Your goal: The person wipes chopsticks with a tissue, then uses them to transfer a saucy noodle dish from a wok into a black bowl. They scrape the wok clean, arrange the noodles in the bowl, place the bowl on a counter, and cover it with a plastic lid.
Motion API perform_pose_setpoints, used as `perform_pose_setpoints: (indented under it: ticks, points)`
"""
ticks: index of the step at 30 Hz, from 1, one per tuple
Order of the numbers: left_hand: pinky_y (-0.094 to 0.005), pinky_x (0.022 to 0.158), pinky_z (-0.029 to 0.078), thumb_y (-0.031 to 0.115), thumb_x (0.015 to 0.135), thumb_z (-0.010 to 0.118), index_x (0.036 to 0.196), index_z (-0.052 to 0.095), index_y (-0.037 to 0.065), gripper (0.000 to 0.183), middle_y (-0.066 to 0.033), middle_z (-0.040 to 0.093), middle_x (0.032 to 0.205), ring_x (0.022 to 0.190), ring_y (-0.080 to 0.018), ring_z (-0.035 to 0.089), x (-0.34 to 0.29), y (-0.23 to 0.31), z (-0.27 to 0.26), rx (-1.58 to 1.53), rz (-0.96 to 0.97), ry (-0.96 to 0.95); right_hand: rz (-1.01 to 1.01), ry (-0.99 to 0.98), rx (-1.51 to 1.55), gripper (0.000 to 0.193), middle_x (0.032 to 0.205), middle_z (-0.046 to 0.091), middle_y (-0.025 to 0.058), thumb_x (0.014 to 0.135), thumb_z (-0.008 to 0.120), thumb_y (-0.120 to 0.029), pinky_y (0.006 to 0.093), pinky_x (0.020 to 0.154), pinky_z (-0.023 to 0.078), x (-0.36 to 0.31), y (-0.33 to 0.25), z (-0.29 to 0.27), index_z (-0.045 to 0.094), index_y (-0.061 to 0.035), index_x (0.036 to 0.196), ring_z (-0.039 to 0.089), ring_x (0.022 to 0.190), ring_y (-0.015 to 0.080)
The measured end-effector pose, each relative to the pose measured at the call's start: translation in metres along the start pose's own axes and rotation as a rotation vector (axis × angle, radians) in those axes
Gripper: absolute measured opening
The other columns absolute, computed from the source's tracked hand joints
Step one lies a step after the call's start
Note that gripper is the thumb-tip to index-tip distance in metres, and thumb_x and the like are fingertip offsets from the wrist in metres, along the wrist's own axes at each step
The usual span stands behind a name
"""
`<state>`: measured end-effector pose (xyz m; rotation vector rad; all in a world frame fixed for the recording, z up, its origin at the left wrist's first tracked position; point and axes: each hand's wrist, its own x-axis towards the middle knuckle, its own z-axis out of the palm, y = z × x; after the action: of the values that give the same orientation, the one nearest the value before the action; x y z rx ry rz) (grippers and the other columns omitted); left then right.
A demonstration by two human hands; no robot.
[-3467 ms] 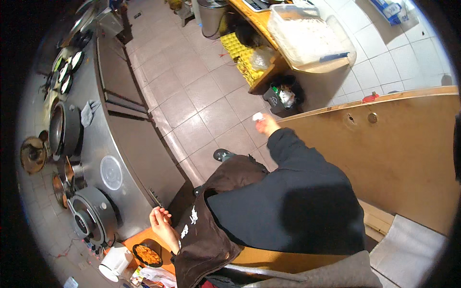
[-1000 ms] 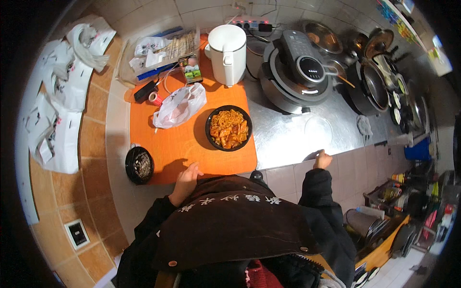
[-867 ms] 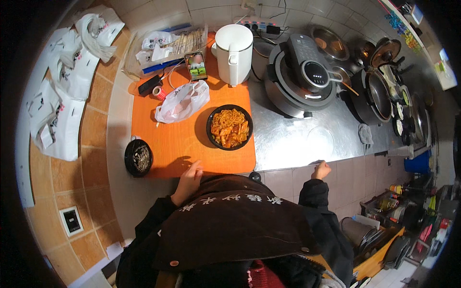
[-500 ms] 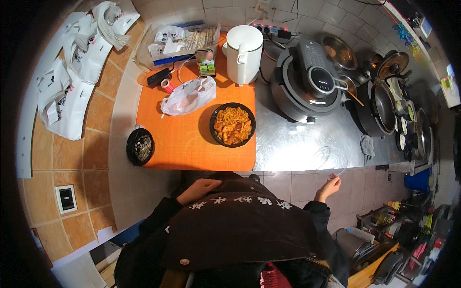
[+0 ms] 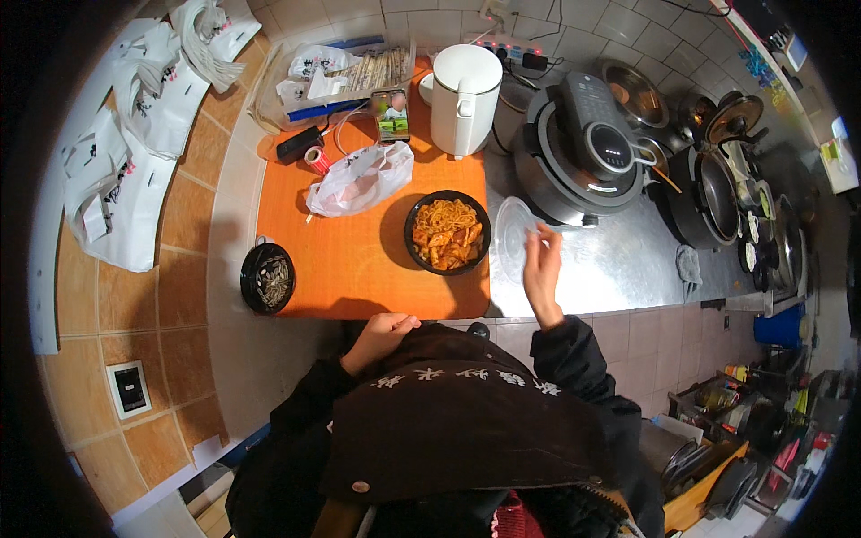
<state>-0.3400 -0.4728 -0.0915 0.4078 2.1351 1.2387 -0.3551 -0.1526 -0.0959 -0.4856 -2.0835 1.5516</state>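
Observation:
A clear round plastic lid [image 5: 515,235] is in my right hand [image 5: 543,269], pinched at its right edge between thumb and fingers. It hovers over the metal counter, just right of a black bowl [image 5: 447,233] of sauced noodles and orange-red chunks. That bowl stands uncovered near the right edge of the orange board. My left hand [image 5: 384,337] is loosely open with nothing in it, in front of my dark apron at the board's near edge. The undersides of its fingers are hidden.
Behind the bowl lie a white plastic bag [image 5: 363,179], a red tape roll [image 5: 317,160] and a propped phone [image 5: 391,117]. A white kettle [image 5: 465,103] and grey electric cooker [image 5: 574,152] stand behind. A black bowl of small pieces [image 5: 268,277] sits left.
My right hand has swung left and up with the lid, from the counter's front edge to beside the noodle bowl. My left hand has risen slightly from the apron.

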Motion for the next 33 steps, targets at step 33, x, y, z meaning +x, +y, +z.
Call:
perform_pose_setpoints:
  ticks: [33]
  points:
    - [-0.0372, 0.082, 0.049, 0.019, 0.097, 0.052, 0.107, 0.063, -0.002, 0.026, -0.0169, 0.067, 0.1, 0.096, -0.0307, 0.065, 0.064, 0.003, -0.06, 0.148, 0.31, 0.288, -0.819, -0.588, -0.776, 0.038, 0.135, 0.051, 0.0143, 0.088, 0.062, -0.023, 0.046, 0.107, 0.034, -0.042, -0.016, 0.102, 0.054, -0.0015, 0.118, 0.045, 0.129, 0.0326]
